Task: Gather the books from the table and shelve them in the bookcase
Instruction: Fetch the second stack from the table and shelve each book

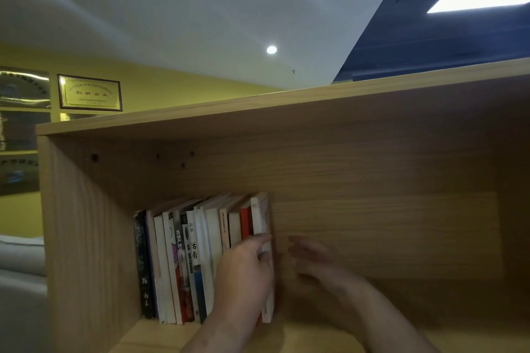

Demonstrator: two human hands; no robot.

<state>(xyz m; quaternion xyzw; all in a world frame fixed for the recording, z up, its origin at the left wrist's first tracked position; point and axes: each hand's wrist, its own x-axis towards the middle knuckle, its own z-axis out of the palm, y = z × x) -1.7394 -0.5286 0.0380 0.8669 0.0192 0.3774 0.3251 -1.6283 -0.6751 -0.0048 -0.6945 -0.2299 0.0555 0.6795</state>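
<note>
Pale wood bookcase: one open compartment is seen, with its shelf board bare to the right of the books.
Row of books: about a dozen volumes are stood upright, spines outward, toward the left of the compartment (titles are only partly legible).
White end book: set at the right end of the row, upright on the shelf board and touching a red book.
Left hand: its fingers are curled round the outer edge of the white end book, which is held.
Right hand: blurred; it is placed just beside the end book, with its digits apparently loose and spread and nothing gripped.
Progress: judged well advanced, with the end book in the course of seating.
Remaining: the desk is not in view, so any books left there cannot be counted.
</note>
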